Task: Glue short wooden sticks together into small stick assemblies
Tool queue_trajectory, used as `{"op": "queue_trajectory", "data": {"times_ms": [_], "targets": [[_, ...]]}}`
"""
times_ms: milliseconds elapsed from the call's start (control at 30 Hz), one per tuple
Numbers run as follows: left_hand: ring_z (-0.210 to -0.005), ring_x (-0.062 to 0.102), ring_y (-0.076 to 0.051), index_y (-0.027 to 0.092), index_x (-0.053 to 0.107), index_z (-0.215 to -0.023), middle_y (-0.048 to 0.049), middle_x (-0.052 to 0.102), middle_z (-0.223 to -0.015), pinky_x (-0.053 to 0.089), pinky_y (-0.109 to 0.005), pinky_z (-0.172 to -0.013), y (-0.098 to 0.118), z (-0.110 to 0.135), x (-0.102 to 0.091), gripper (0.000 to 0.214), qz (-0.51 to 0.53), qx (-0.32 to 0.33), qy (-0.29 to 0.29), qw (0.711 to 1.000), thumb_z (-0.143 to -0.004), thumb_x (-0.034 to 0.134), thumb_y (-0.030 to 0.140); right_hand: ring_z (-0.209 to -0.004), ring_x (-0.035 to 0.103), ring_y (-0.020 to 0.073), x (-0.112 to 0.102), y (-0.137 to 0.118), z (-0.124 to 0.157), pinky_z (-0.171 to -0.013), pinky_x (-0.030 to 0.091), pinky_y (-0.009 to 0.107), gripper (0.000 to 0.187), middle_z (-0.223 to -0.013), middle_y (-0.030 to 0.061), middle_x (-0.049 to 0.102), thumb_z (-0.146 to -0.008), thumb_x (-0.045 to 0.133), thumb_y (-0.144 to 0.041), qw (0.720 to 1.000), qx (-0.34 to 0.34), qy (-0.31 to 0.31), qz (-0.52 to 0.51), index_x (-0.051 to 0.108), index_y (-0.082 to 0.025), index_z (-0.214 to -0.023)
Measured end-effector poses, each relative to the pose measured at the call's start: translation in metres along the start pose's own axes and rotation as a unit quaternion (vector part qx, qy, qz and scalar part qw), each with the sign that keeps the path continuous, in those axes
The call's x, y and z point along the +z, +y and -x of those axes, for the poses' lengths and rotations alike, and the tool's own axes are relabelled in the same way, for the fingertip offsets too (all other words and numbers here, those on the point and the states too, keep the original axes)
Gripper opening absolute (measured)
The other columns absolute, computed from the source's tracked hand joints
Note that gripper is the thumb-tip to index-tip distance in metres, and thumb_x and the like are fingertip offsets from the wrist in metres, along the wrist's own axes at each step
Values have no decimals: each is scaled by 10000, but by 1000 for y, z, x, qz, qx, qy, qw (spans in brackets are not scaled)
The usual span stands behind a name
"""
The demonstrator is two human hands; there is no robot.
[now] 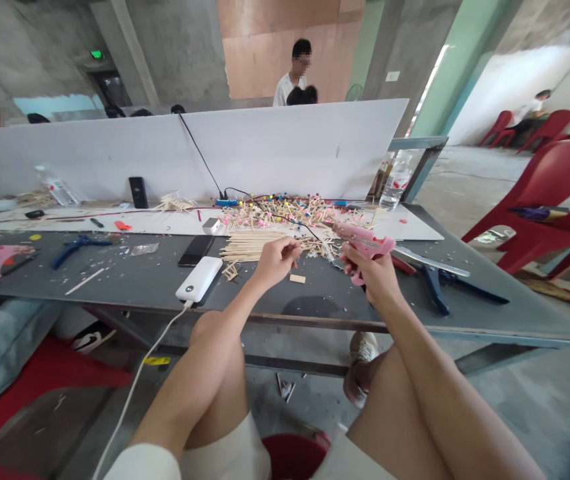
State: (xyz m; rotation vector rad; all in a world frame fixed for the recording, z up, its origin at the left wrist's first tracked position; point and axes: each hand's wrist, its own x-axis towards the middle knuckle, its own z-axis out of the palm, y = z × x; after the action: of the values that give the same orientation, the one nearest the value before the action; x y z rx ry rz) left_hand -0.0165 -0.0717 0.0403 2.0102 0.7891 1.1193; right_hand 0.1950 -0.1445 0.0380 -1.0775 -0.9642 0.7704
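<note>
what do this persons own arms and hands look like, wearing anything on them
The left hand and right hand are bare: no gloves, rings, watch or bracelet visible. The left arm and right arm are uncovered along their visible length. Cream cloth, probably a short sleeve, shows at the left arm's upper end.

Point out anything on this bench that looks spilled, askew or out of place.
A tangled heap of coloured-tipped sticks sprawls across the table beyond the right hand and its pink glue gun, unlike the neat bundle beside it. Offcuts litter the floor below. Nothing looks damaged.
</note>
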Motion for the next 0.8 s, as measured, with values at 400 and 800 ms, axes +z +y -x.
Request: {"op": "queue_trajectory", "data": {"times_ms": [400,800], "targets": [[-501,563,-98,171,601,-843,5,590,-600,454,-193,-474,-2,0,0,369,66,6,28,997,-914,613,533,-480,450,105,-13,-2,0,-418,328,234,143,-561,-9,608,-614,789,-254,997,7,-42,67,719,-161,-698],[-505,569,-99,173,585,-823,5,582,-607,451,-189,-462,1,0,0,356,77,3,27,997,-914,619,515,-403,379,86,-15,-7,1,-353,271,224,304,-439,-37,468,-657,777,-269,992,17,-55,110,525,-205,-499]]}}
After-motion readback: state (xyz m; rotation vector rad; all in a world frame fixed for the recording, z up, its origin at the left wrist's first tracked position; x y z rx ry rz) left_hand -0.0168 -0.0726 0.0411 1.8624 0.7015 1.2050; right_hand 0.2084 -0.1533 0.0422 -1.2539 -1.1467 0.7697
